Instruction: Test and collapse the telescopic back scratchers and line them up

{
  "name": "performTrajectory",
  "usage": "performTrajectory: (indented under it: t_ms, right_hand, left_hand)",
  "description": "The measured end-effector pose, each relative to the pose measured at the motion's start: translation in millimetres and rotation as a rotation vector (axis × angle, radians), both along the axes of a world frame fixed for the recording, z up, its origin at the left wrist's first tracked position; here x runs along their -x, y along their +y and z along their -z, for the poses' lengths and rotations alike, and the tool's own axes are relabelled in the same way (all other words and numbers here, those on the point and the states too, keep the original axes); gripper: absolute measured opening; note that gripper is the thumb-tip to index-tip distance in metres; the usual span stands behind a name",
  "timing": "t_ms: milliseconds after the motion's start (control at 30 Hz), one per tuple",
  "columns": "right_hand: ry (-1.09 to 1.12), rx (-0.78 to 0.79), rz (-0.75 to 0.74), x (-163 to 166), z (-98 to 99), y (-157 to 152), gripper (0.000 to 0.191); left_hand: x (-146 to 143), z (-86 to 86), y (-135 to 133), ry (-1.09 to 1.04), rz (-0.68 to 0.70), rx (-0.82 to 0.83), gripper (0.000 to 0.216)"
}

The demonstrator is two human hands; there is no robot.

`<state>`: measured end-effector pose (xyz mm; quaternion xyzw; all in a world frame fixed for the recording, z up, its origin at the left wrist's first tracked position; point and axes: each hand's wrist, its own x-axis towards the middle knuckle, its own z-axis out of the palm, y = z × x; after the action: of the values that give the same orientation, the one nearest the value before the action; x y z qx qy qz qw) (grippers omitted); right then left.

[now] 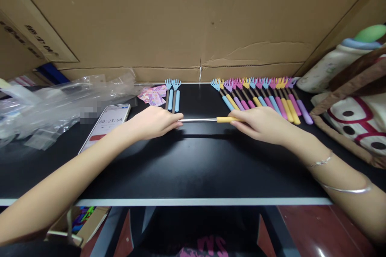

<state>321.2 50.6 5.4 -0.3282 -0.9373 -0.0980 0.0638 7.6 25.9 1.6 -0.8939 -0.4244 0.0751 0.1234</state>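
Between my two hands a telescopic back scratcher is stretched level above the black table. My right hand is closed on its yellow handle. The fingers of my left hand pinch the far end of its thin metal rod; the claw is hidden in that hand. Two blue back scratchers lie side by side just beyond my left hand. Behind my right hand, a row of back scratchers in blue, yellow, purple and pink lies with claws toward the back.
On the left a phone shows a running timer, beside crumpled clear plastic bags. Small printed cards lie near the cardboard wall. A patterned bag and a whitish bottle stand at right. The table's pale front edge runs across.
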Motion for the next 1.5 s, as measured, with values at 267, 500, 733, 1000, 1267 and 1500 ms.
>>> performTrajectory:
  t_ms: [267,500,733,1000,1267,1500]
  right_hand:
    - [0.008,-0.049,-0.028,-1.9,5.9,2.9,0.032]
    - [0.008,-0.056,-0.057,-2.2,5.0,2.5,0.032]
    - [0.005,-0.047,-0.061,-2.6,5.5,2.4,0.032]
    - [-0.021,-0.032,-0.035,-2.5,8.4,2.9,0.033]
    - [-0.073,-0.028,-0.025,-0.1,14.5,5.0,0.035]
    - [-0.063,-0.053,0.009,2.9,13.8,2.5,0.035]
  left_hand:
    - [0.5,-0.8,-0.7,-0.018,0.028,0.017,0.042]
    - [1.5,0.5,-0.2,-0.033,0.046,0.027,0.040]
    - [0.1,1.8,-0.3,-0.044,0.055,0.044,0.040]
    - [-1.2,1.8,-0.6,-0.028,0.037,0.076,0.039]
    - [-0.9,2.9,0.2,-0.002,0.023,0.074,0.041]
    - [-0.5,0.3,-1.4,-0.026,0.010,-0.007,0.042]
